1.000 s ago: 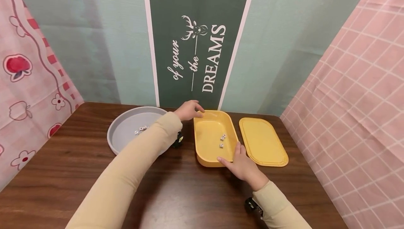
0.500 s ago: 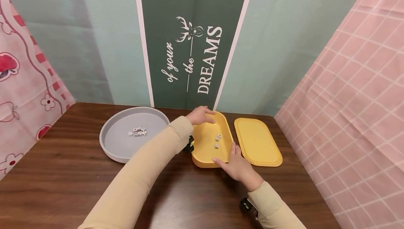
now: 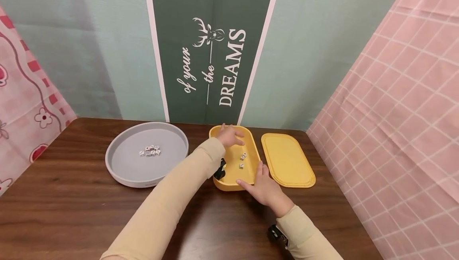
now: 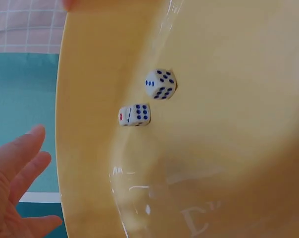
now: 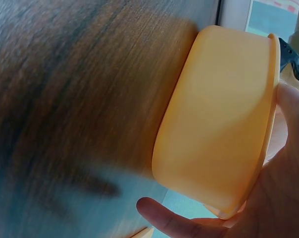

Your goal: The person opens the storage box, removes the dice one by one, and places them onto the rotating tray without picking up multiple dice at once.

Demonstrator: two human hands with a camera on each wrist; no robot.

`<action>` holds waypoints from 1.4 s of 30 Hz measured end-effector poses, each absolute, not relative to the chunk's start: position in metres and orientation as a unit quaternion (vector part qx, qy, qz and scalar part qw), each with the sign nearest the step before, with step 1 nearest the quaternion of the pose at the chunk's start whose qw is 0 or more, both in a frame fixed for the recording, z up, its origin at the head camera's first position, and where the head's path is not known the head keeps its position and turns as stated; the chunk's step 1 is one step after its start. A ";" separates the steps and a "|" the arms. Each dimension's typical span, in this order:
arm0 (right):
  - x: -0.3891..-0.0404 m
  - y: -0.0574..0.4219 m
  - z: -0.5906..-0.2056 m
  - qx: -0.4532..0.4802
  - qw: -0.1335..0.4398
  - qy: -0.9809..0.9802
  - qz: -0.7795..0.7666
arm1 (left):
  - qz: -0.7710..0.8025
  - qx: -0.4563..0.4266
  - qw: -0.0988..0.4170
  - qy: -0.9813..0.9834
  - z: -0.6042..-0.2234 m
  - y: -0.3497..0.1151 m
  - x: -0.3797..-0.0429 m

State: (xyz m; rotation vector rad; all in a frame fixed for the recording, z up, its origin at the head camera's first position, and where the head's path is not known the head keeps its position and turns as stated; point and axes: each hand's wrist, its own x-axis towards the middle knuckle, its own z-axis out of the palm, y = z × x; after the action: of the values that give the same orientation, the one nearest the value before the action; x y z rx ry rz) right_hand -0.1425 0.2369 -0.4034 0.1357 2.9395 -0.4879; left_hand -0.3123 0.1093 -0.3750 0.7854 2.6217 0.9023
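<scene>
In the head view, my left hand (image 3: 229, 135) reaches over the far end of a yellow container (image 3: 255, 148), its fingers loosely spread and holding nothing. Three white dice (image 3: 242, 166) lie on the container's floor, nearer than that hand. The left wrist view shows blue-dotted dice (image 4: 161, 84), one with a red dot, beyond the same spread fingers (image 4: 21, 148). At the near right corner, my right hand (image 3: 266, 190) rests against the container, thumb on the near rim and fingers along the right side. Its index finger (image 5: 167, 218) extends straight in the right wrist view.
A round grey tray (image 3: 122, 164) stands to the left, with several dice (image 3: 150, 151) grouped in it. A flat yellow lid (image 3: 288, 160) lies right of the container. The wooden table (image 3: 89, 204) ends at a curtain (image 3: 107, 53) behind; a pink checked cloth (image 3: 405, 92) hangs at the right.
My left hand has moved from the container's far left edge inward over its inside. My right hand stays at the near corner. The whole head view has shifted slightly, with objects appearing further left.
</scene>
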 end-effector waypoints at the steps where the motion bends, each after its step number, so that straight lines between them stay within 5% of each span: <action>1: -0.142 0.237 -0.403 0.044 0.077 0.983 -0.163 | 0.307 0.265 0.125 0.905 -0.376 0.111 -0.311; 16: -0.134 0.244 -0.415 0.028 0.063 0.984 -0.167 | 0.265 0.207 0.126 0.933 -0.408 0.129 -0.296; 42: -0.131 0.253 -0.417 0.015 0.055 0.986 -0.156 | 0.219 0.240 0.117 0.939 -0.423 0.151 -0.291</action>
State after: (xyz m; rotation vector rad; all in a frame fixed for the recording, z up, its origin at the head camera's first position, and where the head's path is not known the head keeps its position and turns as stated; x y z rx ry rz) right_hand -0.1314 0.2532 -0.4169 0.0448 2.9947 -0.4749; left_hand -0.2911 0.1505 -0.4226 0.7013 2.7475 0.6422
